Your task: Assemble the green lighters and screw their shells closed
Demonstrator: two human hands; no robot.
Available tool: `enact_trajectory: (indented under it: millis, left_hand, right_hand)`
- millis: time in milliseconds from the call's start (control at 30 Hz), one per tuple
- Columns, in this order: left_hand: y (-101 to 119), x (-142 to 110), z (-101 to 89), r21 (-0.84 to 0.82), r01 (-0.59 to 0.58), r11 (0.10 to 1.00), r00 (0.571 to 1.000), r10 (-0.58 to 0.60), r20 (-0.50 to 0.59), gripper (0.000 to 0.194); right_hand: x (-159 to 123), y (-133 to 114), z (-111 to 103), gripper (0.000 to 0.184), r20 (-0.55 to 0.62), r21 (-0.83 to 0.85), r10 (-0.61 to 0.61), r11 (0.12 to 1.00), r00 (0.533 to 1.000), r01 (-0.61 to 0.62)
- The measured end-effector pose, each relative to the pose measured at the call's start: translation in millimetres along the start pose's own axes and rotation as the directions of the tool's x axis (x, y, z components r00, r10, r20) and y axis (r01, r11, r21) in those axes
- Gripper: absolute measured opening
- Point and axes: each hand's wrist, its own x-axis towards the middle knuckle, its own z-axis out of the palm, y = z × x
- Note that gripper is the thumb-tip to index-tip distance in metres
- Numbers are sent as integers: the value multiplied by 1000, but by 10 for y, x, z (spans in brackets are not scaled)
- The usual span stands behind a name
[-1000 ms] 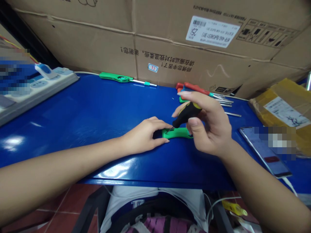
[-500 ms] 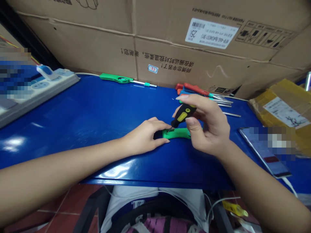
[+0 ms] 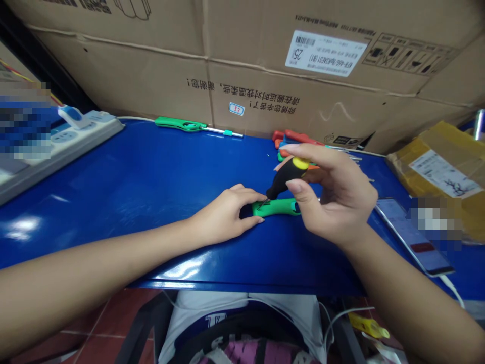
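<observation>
A green long-necked lighter (image 3: 280,207) lies flat on the blue table. Thumb and fingers of my left hand (image 3: 229,210) pinch the end of its handle from both sides. My right hand (image 3: 329,189) grips a short black-and-yellow screwdriver (image 3: 283,178), tilted, with its thin shaft pointing down at the lighter's handle end. The tip meets the handle near my left fingertips, though exactly where is too small to tell. Part of the lighter's far end is hidden behind my right hand.
Another green lighter (image 3: 182,125) lies at the back by a cardboard box (image 3: 151,65). Several red and other lighters (image 3: 299,136) are heaped behind my right hand. A power strip (image 3: 64,136) stands left; a phone (image 3: 413,237) and a taped parcel (image 3: 443,177) are right.
My right hand has turned and shifted slightly right, rolling the screwdriver so its yellow end cap now shows. My left hand and the lighter have stayed in place.
</observation>
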Motion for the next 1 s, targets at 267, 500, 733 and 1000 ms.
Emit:
enact_trajectory:
  millis: [267,500,733,1000]
  left_hand:
    - [23,4,-3,7,7,1000,1000,-7,5,35]
    - [22,7,-2,23,16,1000,1000,-16,9,32]
    - [32,11,-12,20,20,1000,1000,-20,20,30]
    - [16,9,-7,28,12,1000,1000,-13,19,28]
  right_hand:
    - [40,0,-12,41,99,-33,12,999,995,-8]
    - [10,32,17,34,9,-51,30,998,1000,-29]
    - [-5,10,33,39,113,96,98,989,989,-109]
    - [8,77,33,34,4,15,-23,1000,1000,23]
